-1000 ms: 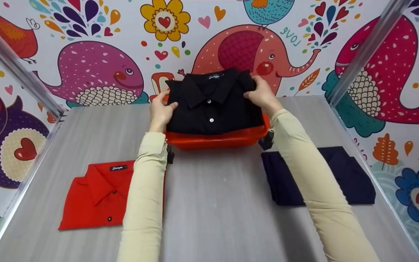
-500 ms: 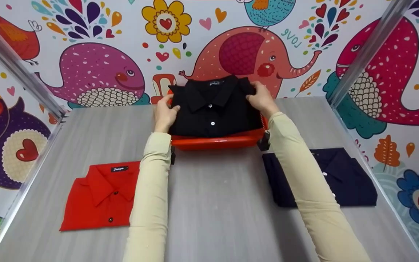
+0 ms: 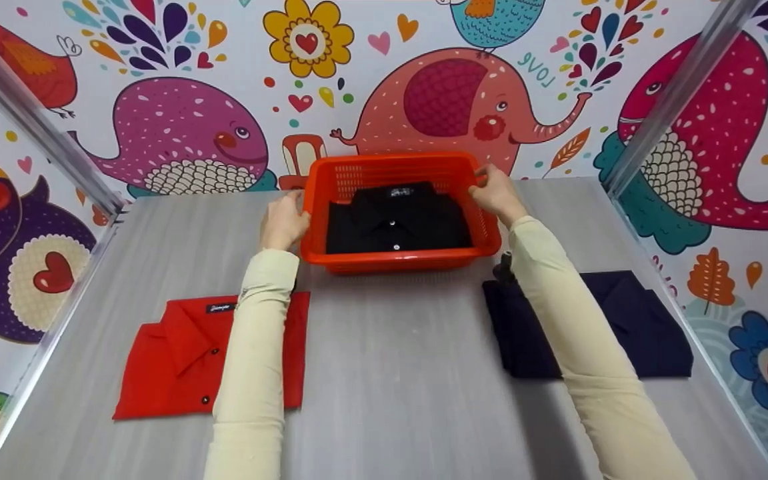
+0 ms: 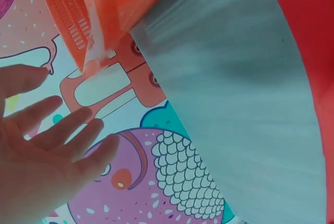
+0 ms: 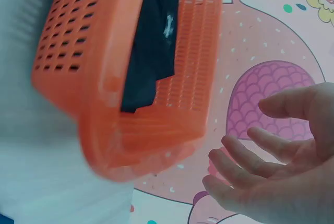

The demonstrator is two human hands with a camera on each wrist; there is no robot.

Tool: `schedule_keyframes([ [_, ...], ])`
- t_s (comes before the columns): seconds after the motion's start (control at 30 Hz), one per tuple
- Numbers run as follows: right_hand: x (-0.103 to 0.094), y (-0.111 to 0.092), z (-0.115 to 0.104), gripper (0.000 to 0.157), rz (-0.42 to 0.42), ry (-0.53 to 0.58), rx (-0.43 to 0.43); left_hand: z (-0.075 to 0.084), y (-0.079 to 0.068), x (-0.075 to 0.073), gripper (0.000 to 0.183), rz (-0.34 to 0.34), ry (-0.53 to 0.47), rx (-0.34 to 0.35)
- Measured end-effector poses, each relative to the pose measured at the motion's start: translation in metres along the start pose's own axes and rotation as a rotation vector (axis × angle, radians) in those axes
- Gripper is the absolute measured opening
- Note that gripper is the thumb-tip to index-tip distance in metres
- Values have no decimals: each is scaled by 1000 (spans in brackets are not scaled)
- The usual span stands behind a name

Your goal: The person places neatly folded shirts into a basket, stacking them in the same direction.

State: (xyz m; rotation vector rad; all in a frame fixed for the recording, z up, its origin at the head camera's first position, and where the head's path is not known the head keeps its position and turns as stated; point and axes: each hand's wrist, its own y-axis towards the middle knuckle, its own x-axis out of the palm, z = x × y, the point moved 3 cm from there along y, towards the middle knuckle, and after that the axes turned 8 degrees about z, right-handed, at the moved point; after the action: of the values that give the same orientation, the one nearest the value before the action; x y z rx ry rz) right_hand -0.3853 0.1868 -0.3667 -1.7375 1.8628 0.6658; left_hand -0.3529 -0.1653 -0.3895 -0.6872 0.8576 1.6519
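Observation:
A folded black shirt (image 3: 397, 217) with white buttons lies inside an orange plastic basket (image 3: 401, 257) at the back of the table, collar toward the wall. My left hand (image 3: 283, 221) is just off the basket's left side; the left wrist view shows its fingers (image 4: 78, 135) spread and holding nothing. Beside the right rim is my right hand (image 3: 495, 192), and in the right wrist view its loosely bent fingers (image 5: 245, 161) are apart from the basket. Part of the shirt is hidden behind the basket's front rim.
A folded red shirt (image 3: 151, 367) lies at the left of the grey table (image 3: 397, 400), partly under the left sleeve. At the right is a folded navy shirt (image 3: 651, 333), crossed by the right sleeve. A patterned wall (image 3: 384, 100) with metal posts encloses the table.
Both hands held the black shirt above the basket, then lowered it. Now the shirt lies down inside, let go, and the hands have parted to either side of the basket.

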Motion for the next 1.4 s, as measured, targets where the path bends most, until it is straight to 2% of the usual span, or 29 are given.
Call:
schedule_keyframes([
  [0.13, -2, -4, 6, 43, -24, -61, -71, -2, -2, -3, 46, -12, 11, 29],
  [0.37, 0, -18, 11, 41, -70, -178, -228, -7, -11, -18, 44, -92, 135, 115],
  [0.47, -2, -30, 19, 40, -64, -216, -305, -8, -21, -23, 41, -90, 189, 177],
  [0.6, -10, -49, 30, 41, -20, -208, -412, -6, -43, -22, 38, -52, 304, 281],
  [0.73, -20, -67, 44, 40, 34, -192, -489, 1, -68, -17, 29, 21, 362, 380],
  [0.83, -24, -79, 56, 40, 37, -195, -514, 7, -83, -11, 25, 65, 347, 432],
  [1.07, -25, -107, 75, 41, 24, -187, -574, 18, -114, 4, 35, 113, 299, 456],
  [1.23, -29, -127, 80, 39, 30, -152, -593, 28, -133, 19, 31, 153, 257, 493],
  [1.4, -32, -141, 84, 37, 53, -164, -610, 40, -140, 40, 26, 118, 227, 532],
])
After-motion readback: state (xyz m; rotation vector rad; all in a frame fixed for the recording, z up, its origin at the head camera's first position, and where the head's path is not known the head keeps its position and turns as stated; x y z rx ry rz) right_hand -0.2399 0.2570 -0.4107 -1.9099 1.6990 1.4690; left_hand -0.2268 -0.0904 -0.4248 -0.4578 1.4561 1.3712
